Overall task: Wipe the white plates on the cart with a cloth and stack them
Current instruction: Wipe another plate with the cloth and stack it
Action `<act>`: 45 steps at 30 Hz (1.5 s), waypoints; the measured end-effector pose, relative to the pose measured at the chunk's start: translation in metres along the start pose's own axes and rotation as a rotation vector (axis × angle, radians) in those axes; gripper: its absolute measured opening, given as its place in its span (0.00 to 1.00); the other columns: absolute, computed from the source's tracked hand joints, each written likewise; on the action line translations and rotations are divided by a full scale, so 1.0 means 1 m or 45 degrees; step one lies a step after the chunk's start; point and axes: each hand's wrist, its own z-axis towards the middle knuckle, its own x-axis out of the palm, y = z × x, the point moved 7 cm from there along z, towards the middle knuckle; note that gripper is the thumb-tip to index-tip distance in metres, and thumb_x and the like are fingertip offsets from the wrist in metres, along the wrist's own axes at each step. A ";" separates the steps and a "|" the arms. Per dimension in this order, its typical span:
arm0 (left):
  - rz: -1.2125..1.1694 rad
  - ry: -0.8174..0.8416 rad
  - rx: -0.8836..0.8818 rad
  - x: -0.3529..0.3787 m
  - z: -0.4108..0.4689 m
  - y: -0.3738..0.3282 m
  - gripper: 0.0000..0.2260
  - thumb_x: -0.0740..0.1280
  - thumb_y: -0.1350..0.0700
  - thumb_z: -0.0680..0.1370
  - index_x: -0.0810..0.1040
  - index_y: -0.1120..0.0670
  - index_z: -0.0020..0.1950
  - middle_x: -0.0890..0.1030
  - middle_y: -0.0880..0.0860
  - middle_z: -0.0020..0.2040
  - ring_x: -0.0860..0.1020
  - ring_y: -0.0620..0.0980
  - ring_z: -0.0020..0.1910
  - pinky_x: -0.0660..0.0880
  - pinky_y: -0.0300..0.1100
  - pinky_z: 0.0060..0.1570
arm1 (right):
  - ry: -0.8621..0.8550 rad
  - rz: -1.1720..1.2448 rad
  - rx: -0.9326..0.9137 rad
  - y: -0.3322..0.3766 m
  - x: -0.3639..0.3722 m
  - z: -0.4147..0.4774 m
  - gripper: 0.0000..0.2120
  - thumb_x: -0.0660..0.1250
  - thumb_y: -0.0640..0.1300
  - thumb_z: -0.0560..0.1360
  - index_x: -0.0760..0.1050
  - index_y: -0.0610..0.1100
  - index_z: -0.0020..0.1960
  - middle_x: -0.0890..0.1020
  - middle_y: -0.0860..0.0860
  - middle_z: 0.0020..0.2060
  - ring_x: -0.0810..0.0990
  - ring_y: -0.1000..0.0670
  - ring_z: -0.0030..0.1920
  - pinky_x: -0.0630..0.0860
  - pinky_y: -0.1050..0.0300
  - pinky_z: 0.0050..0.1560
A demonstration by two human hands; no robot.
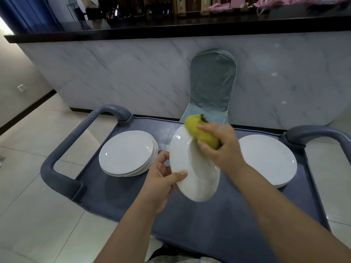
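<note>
Left hand (161, 177) gripping tilted plate (191, 168), right hand (220, 147) clutching yellow cloth (199, 130) against it, plate stacks left (127, 152) and right (269, 160) on cart (218, 221)

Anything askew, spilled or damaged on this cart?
Only a small thing: the left stack of plates is not squared up, its rims stepping out toward the right. The right stack looks even. The held plate looks intact. No chips or spills show on the cart.
</note>
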 end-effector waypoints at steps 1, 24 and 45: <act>-0.002 -0.020 0.020 -0.003 0.000 -0.002 0.19 0.70 0.68 0.67 0.69 0.59 0.55 0.83 0.54 0.41 0.82 0.49 0.38 0.77 0.38 0.31 | 0.075 -0.026 -0.198 0.022 0.013 -0.006 0.19 0.71 0.50 0.69 0.81 0.46 0.58 0.81 0.53 0.56 0.74 0.54 0.49 0.68 0.61 0.58; 0.091 -0.055 0.071 -0.008 0.017 -0.011 0.22 0.71 0.68 0.67 0.72 0.56 0.59 0.84 0.55 0.49 0.83 0.55 0.47 0.79 0.45 0.36 | 0.282 -0.069 -0.550 0.049 0.032 -0.011 0.12 0.69 0.46 0.72 0.83 0.47 0.55 0.79 0.49 0.60 0.74 0.42 0.51 0.68 0.54 0.61; -0.811 -0.306 -0.114 -0.007 0.052 0.026 0.16 0.59 0.68 0.78 0.76 0.52 0.60 0.85 0.55 0.50 0.85 0.49 0.43 0.81 0.40 0.35 | -0.029 -0.265 0.018 -0.015 0.006 -0.087 0.18 0.67 0.45 0.67 0.79 0.55 0.57 0.77 0.58 0.59 0.72 0.50 0.52 0.69 0.60 0.60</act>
